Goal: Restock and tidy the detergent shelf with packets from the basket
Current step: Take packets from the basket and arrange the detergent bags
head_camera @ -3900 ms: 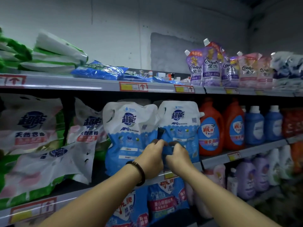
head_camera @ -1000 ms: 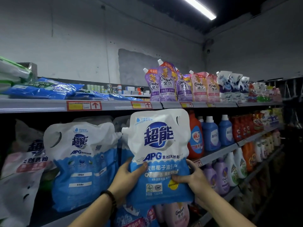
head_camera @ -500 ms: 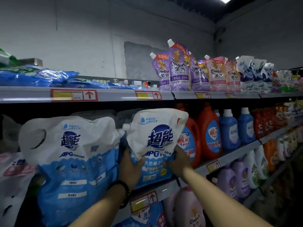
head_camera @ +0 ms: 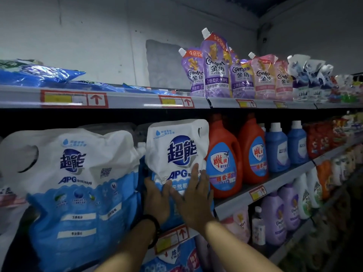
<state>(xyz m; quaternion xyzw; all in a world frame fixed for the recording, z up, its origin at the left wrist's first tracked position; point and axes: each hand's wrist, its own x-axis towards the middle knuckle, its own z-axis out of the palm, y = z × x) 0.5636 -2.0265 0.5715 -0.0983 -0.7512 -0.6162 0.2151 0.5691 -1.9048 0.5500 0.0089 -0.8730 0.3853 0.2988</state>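
A white and blue detergent packet (head_camera: 176, 146) stands upright on the middle shelf (head_camera: 231, 206), between a larger matching packet (head_camera: 78, 173) on its left and an orange bottle (head_camera: 224, 158) on its right. My left hand (head_camera: 157, 201) grips the packet's lower left edge, thumb on the front, fingers hidden behind it. My right hand (head_camera: 193, 199) lies flat against the packet's front with fingers spread. The basket is out of view.
The top shelf (head_camera: 125, 99) carries flat blue bags (head_camera: 39, 75) and purple and pink softener pouches (head_camera: 216, 65). Orange and blue bottles (head_camera: 277, 146) fill the middle shelf to the right. Purple bottles (head_camera: 273, 216) and more pouches stand on the lower shelf.
The packet has gone from held out in front of the shelf to standing deep on the middle shelf beside the orange bottle. My right hand has shifted from its side to flat on its front.
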